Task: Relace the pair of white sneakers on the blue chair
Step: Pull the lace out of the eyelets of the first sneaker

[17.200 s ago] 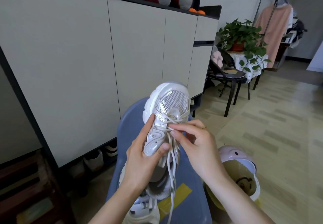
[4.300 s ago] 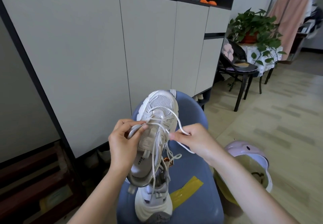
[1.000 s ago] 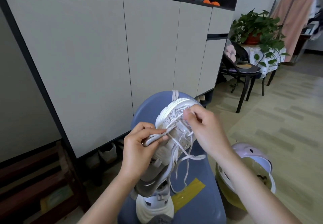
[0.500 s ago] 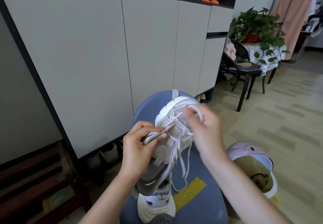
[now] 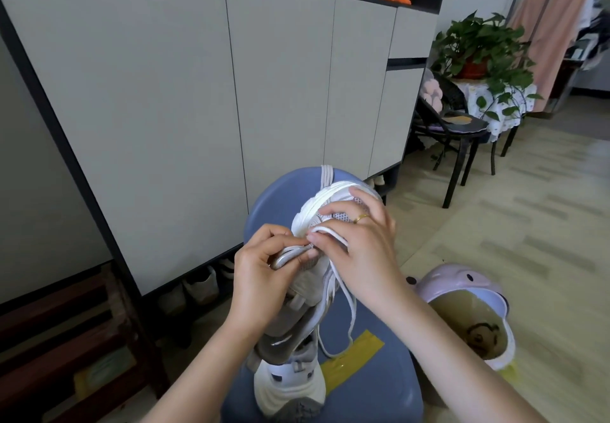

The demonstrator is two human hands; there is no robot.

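1. Since half a second ago, our right hand [image 5: 358,251] dropped, pinching the lace [image 5: 343,294] at the eyelets.
2. Our left hand [image 5: 264,277] grips the sneaker [image 5: 317,277] above the blue chair [image 5: 373,389], steadying it for threading.
3. The second sneaker [image 5: 290,386] rests on the seat.

White sneaker [image 5: 333,211] with mesh toe, white lace [image 5: 343,290], blue chair [image 5: 280,198] striped by yellow tape [image 5: 359,353], gold ring [image 5: 360,217], lilac bin [image 5: 462,287], pale cabinet [image 5: 165,92].
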